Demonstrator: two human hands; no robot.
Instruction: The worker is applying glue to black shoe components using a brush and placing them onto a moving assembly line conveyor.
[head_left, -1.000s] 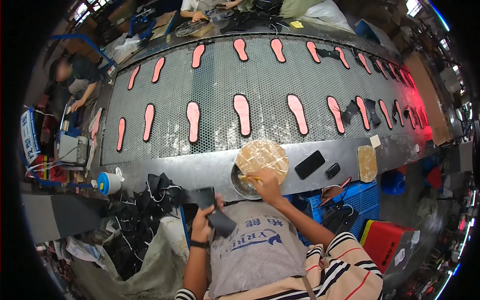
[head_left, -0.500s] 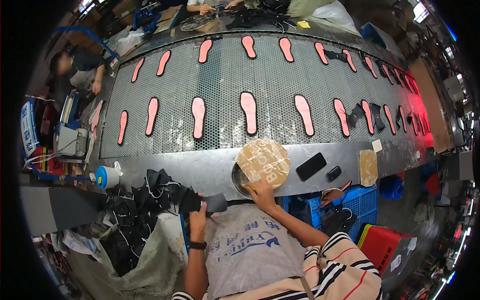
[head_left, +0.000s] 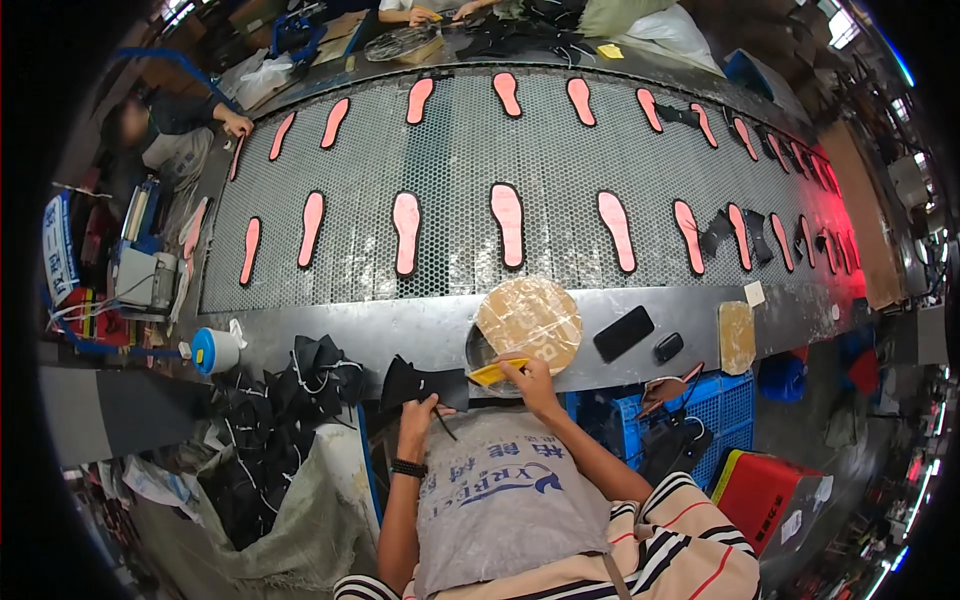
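My left hand (head_left: pixel 424 410) pinches the lower edge of a dark black shoe-upper piece (head_left: pixel 410 383), held over the table's near edge above my lap. A thin black strip dangles below it. Just right of the piece, my right hand (head_left: pixel 533 382) grips a flat yellow-handled tool (head_left: pixel 497 371), whose tip points left at the fabric's right end. The tool's working end is too small to make out. Behind my right hand stands a round pan (head_left: pixel 478 350), mostly covered by a tan cardboard disc (head_left: pixel 535 315) wrapped in clear film.
Pink insoles (head_left: pixel 508 225) with black rims lie in two rows on a mesh conveyor (head_left: pixel 455 180). A phone (head_left: pixel 623 334) and a dark case (head_left: pixel 668 347) lie right of the pan. More black pieces (head_left: pixel 250 430) fill a sack at left. A co-worker's hand (head_left: pixel 238 126) touches an insole far left.
The black piece has moved right and turned. My right hand has drawn the yellow tool out of the pan toward it. The insoles have shifted slightly right; the left co-worker has reached onto the conveyor.
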